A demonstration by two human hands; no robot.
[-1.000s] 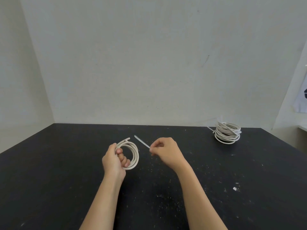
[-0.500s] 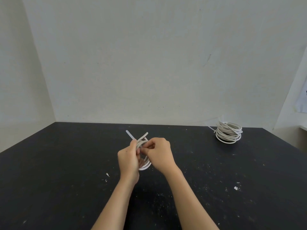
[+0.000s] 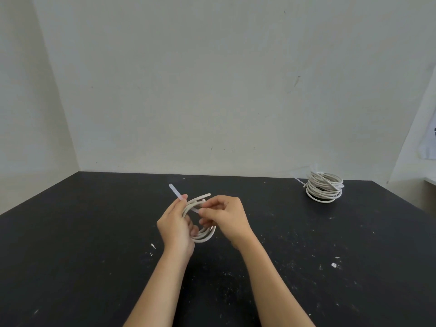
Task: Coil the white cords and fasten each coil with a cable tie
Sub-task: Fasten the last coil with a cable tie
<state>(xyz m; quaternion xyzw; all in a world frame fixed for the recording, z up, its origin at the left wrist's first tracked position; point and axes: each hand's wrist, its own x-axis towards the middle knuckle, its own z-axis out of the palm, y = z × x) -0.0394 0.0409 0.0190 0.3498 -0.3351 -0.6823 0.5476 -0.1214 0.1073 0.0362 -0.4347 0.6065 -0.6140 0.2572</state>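
Above the middle of a black tabletop point(image 3: 94, 232), at arm's reach: a small coil of white cord point(image 3: 205, 236), gripped by the left hand point(image 3: 175, 226), fingers curled through the loop from the left and thumb pressed against the top of the turns. Pinned under that thumb, a translucent cable tie point(image 3: 175, 191), free end poking up and to the left toward the pale back wall point(image 3: 212, 90), lower stretch slanting down across the top of the coil and into the right hand point(image 3: 225, 217).

Right hand close beside the left, knuckles up, fingers bent, thumb and forefinger pinching the tie just where it crosses the cord. One cut end of the cord jutting up and to the right, above the right fingers. Bottom of the coil hanging below both hands; touching the table or held just off it, impossible to tell. Tie fed through its own head or not, likewise hidden by the fingers.

Well apart, at the far right near the table's back edge: a stack of larger white cord coils point(image 3: 324, 187) resting on the surface, with the thin tail of a second tie point(image 3: 299, 181) sticking out to its left. Number of coils in the stack not clear.

Scattered across the dark surface, white flecks point(image 3: 333, 265) and scuffs. Bare forearms reaching in from the bottom edge.
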